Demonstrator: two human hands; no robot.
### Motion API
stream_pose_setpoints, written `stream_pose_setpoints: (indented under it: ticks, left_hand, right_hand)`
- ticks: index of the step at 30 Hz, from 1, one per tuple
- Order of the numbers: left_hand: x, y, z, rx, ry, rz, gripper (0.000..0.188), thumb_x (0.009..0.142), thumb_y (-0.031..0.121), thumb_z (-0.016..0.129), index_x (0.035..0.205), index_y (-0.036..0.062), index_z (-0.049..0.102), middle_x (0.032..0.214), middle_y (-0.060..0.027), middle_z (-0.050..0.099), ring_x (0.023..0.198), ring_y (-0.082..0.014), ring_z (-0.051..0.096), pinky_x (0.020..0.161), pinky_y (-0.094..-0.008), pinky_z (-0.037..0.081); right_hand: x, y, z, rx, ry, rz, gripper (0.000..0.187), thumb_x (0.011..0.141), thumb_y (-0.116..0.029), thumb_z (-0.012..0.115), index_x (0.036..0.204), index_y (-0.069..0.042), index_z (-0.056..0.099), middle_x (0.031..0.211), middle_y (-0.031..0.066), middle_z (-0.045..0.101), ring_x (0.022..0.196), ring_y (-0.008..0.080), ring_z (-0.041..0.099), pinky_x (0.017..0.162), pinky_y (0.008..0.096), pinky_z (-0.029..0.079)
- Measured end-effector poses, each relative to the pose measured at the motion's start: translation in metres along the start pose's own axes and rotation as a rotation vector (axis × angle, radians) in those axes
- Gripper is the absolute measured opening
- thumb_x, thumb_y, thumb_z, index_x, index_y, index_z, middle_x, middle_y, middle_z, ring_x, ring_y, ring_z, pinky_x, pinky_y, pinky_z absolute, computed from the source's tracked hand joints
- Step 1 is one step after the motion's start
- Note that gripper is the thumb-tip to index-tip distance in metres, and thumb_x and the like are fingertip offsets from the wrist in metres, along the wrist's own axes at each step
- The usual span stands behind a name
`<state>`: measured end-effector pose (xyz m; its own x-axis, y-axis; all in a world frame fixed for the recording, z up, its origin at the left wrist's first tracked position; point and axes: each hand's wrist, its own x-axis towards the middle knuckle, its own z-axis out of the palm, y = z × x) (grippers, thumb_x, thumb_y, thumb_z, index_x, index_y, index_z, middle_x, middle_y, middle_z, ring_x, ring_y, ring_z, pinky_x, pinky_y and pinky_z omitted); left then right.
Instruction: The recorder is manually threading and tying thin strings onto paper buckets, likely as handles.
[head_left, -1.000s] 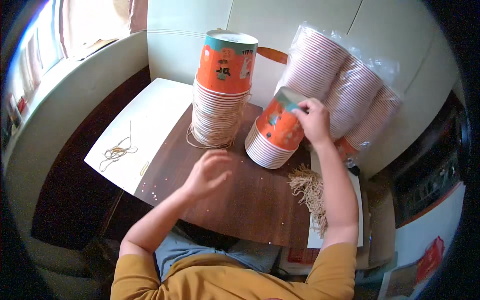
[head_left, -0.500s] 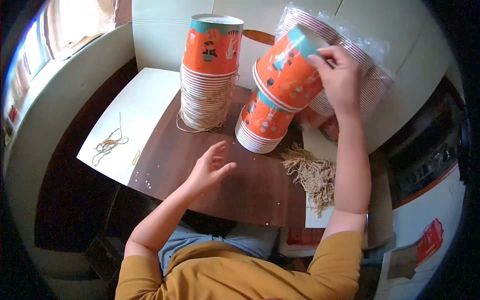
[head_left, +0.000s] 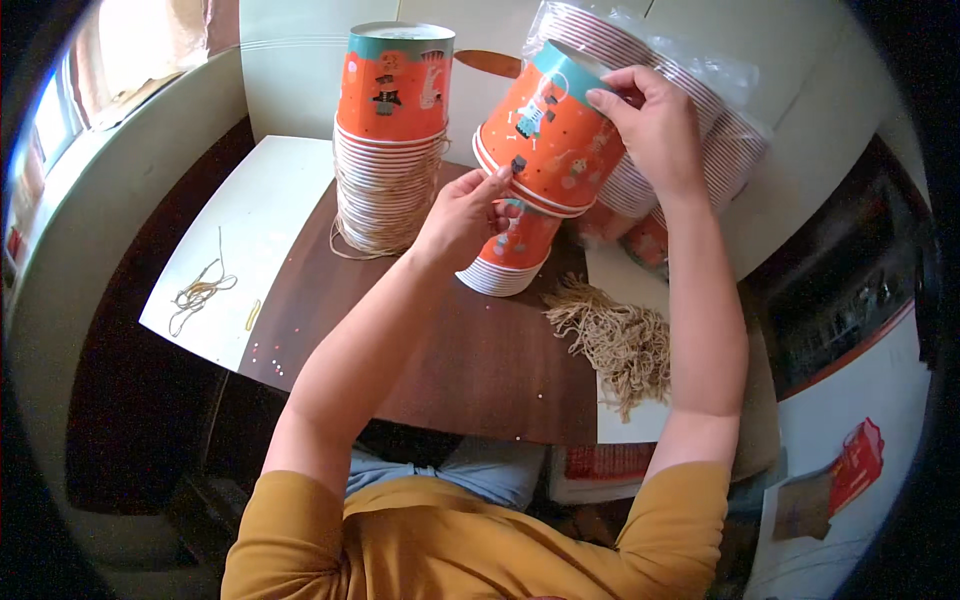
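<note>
An orange paper bucket [head_left: 550, 125] with a teal band and cartoon figures is tilted, its wide white rim facing down. My right hand [head_left: 655, 125] pinches it by the narrow teal end. At the lower left rim my left hand [head_left: 468, 215] takes hold, thumb against the orange side and fingers curled under the edge. Just below it stands a short stack of upside-down paper buckets [head_left: 525, 243]; I cannot tell whether the held one still touches it. To the left rises a taller bucket stack [head_left: 388, 105], with beige cords looped around its rims.
A pile of beige cords [head_left: 620, 335] lies at the right of the brown table [head_left: 440, 350]. Plastic-wrapped bucket stacks [head_left: 690, 100] lean behind my right hand. On the white left panel [head_left: 270, 200] are a loose cord [head_left: 203, 290] and a small yellow strip [head_left: 252, 315].
My left hand has risen from above the table to the bucket's lower rim and closed on it. My right hand keeps its grip on the teal end. The view has shifted slightly.
</note>
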<state>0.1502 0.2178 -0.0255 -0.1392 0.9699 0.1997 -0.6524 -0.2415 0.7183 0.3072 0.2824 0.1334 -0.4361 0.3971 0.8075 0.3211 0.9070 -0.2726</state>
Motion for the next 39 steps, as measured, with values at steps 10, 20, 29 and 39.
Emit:
stream_pose_setpoints:
  ticks: [10,20,29,39]
  left_hand:
    - [0.013,-0.021,-0.021,-0.104,0.069,-0.093,0.023,0.093,0.026,0.057,0.096,0.0031,0.055,0.082,-0.0052,0.061,0.072,-0.0153,0.061,0.069,-0.0314,0.053]
    - [-0.012,-0.035,-0.083,0.782,0.387,-0.148,0.039,0.087,0.036,0.065,0.093,-0.0019,0.064,0.078,-0.0083,0.065,0.060,-0.0133,0.061,0.048,-0.0276,0.047]
    - [-0.158,0.026,0.014,1.650,-0.181,0.777,0.058,0.067,0.040,0.077,0.112,0.0070,0.061,0.109,-0.0108,0.057,0.102,-0.0288,0.051,0.086,-0.0391,0.037]
    - [-0.189,0.034,-0.014,1.884,-0.334,0.519,0.031,0.068,0.009,0.068,0.098,0.0122,0.063,0.077,0.0009,0.057,0.081,-0.0209,0.053,0.076,-0.0368,0.036]
  right_hand:
    - [0.028,-0.001,-0.005,-0.022,0.092,-0.003,0.020,0.076,-0.016,0.073,0.087,0.000,0.068,0.071,0.0088,0.068,0.062,0.0120,0.061,0.060,0.0273,0.049]
    - [-0.043,-0.013,-0.093,0.505,0.560,0.272,0.019,0.088,-0.018,0.064,0.101,-0.003,0.062,0.097,0.0061,0.063,0.089,0.0150,0.057,0.082,0.0290,0.045]
    - [-0.316,0.023,0.072,1.455,0.299,1.228,0.042,0.083,-0.009,0.062,0.124,-0.007,0.054,0.118,0.0056,0.058,0.101,0.0173,0.058,0.084,0.0330,0.051]
    - [-0.238,0.077,-0.001,-0.246,-0.441,0.822,0.014,0.080,-0.017,0.063,0.076,-0.005,0.068,0.086,0.0163,0.064,0.079,0.0313,0.062,0.073,0.0400,0.049]
